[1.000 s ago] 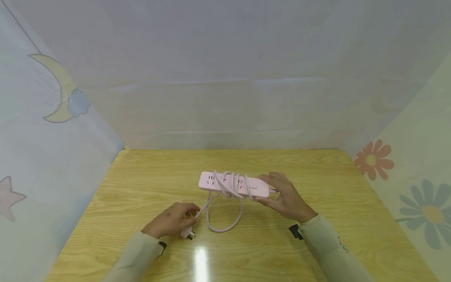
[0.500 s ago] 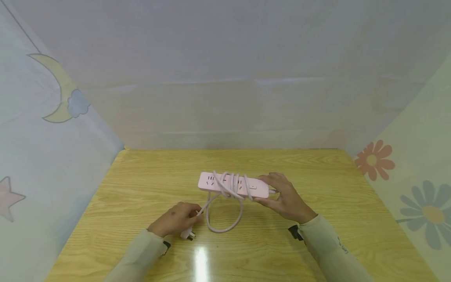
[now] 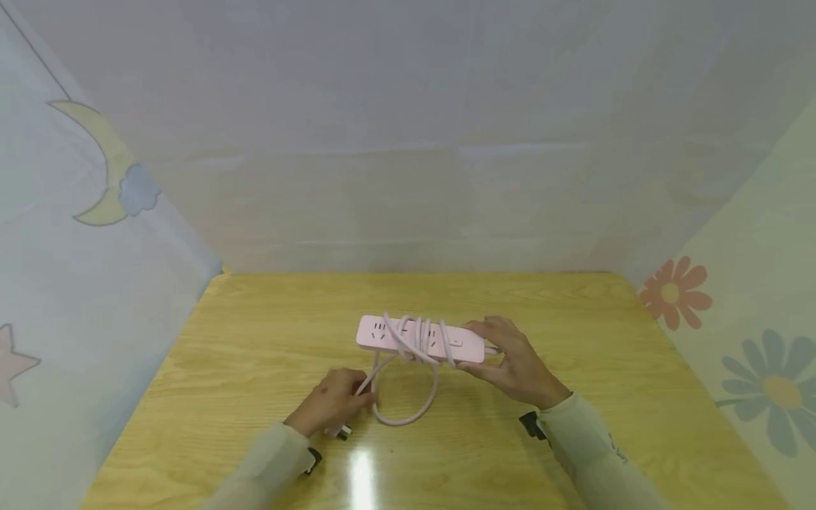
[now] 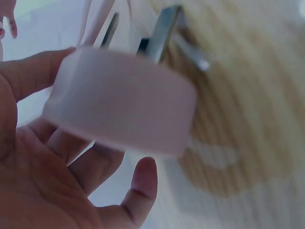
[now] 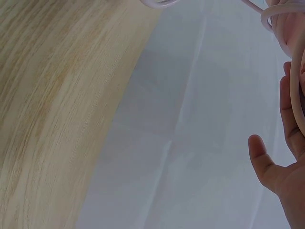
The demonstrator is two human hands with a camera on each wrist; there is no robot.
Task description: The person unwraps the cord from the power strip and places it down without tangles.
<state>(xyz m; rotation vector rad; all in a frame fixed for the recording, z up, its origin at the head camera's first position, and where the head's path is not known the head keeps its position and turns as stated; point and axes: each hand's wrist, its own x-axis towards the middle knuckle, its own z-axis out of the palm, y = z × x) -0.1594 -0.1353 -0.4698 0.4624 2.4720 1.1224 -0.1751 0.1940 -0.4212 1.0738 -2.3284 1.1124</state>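
Note:
A pink power strip is held up over the table in the head view, tilted slightly down to the right. Several turns of its pale pink cord wrap the middle, and a loose loop hangs below. My right hand grips the strip's right end between thumb and fingers. Lower left, my left hand pinches the cord just by the plug. Close up in the left wrist view, the plug has metal prongs pointing away. At the right wrist view's edge, a cord loop crosses the fingers.
A wood-grain table lies under both hands. Pale fabric walls enclose it at the back and sides, printed with a moon on the left and flowers on the right.
My left hand has shifted a little to the right, toward the hanging loop, still pinching the cord. The strip and my right hand have hardly moved.

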